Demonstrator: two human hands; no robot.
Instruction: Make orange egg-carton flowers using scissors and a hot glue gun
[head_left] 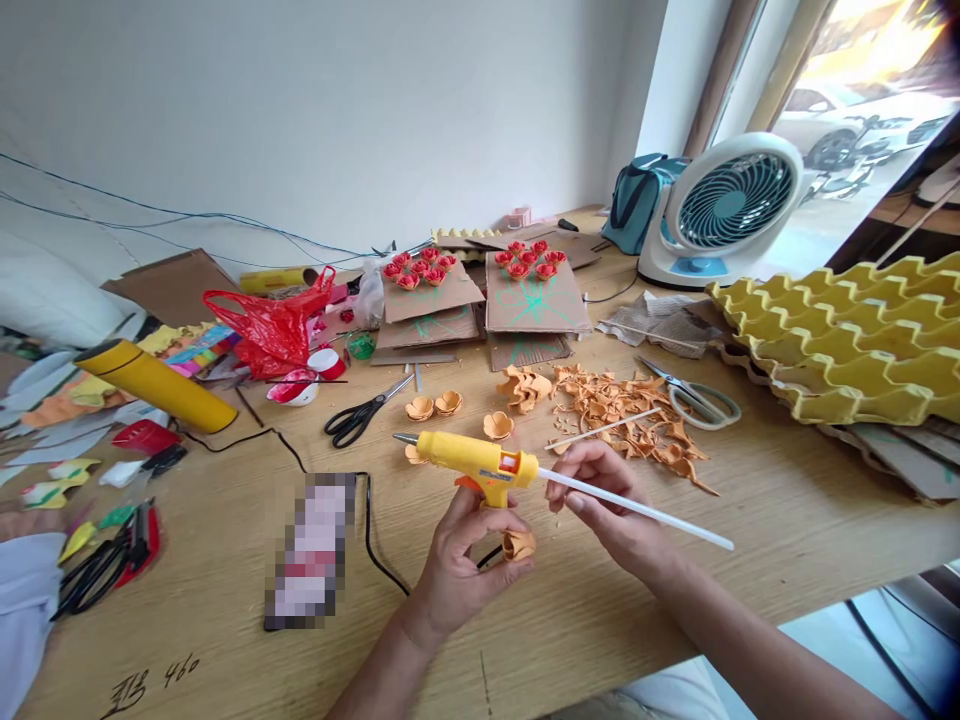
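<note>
Left grip grasps the glue gun and an orange flower; right grip adjoins the glue stick, hold unclear.

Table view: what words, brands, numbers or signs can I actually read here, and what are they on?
"460": handwritten in dark ink on the table, near its front left corner; the marks just before it I can't make out for certain.
Label on the yellow glue gun: too small and blurred to read.
Dark-edged flat object: pixelated, so nothing on it is readable.
I can read no other text.
</note>
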